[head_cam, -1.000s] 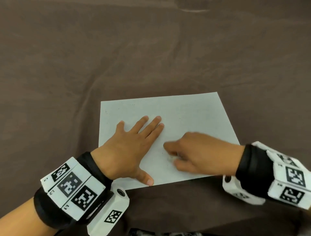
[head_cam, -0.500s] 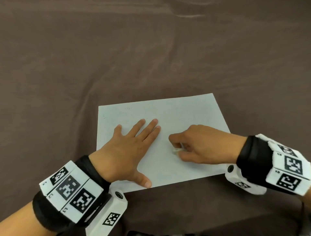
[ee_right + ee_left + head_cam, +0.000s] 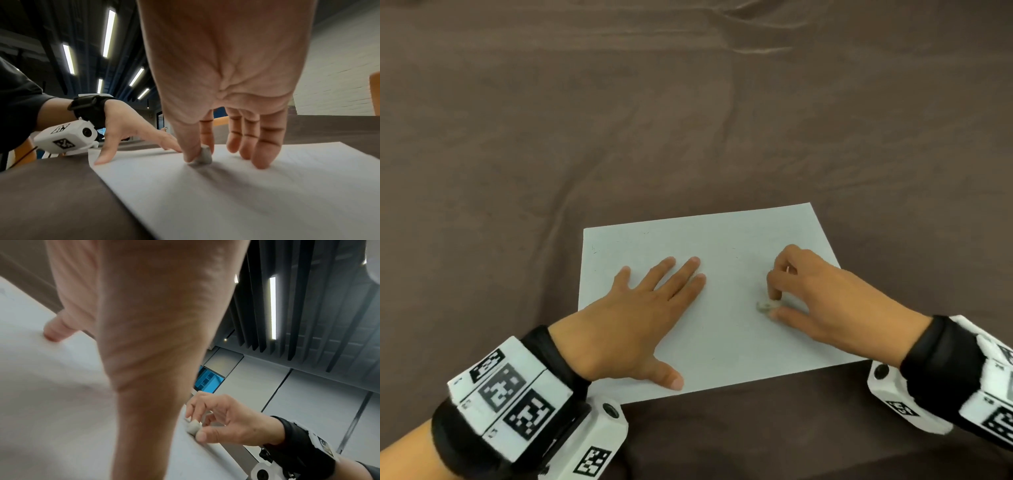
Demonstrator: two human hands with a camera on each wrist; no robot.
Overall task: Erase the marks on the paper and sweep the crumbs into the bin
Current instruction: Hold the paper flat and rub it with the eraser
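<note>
A white sheet of paper [image 3: 729, 342] lies on the brown cloth in front of me. Faint pencil marks [image 3: 599, 248] show near its far left corner. My left hand [image 3: 643, 308] rests flat on the left half of the paper, fingers straight and spread. My right hand [image 3: 774, 301] pinches a small grey eraser [image 3: 766, 305] between thumb and forefinger and holds it down on the right half of the sheet. The eraser [image 3: 204, 156] touches the paper in the right wrist view, and the eraser [image 3: 193, 427] also shows in the left wrist view. No bin or crumbs show.
Wrinkled brown cloth [image 3: 688, 120] covers the table all around the paper. Both wrists wear black straps with white marker blocks and a small camera [image 3: 609, 409].
My right hand has slid the eraser to the right across the paper, from beside my left fingertips to the right half. My left hand has stayed flat on the sheet.
</note>
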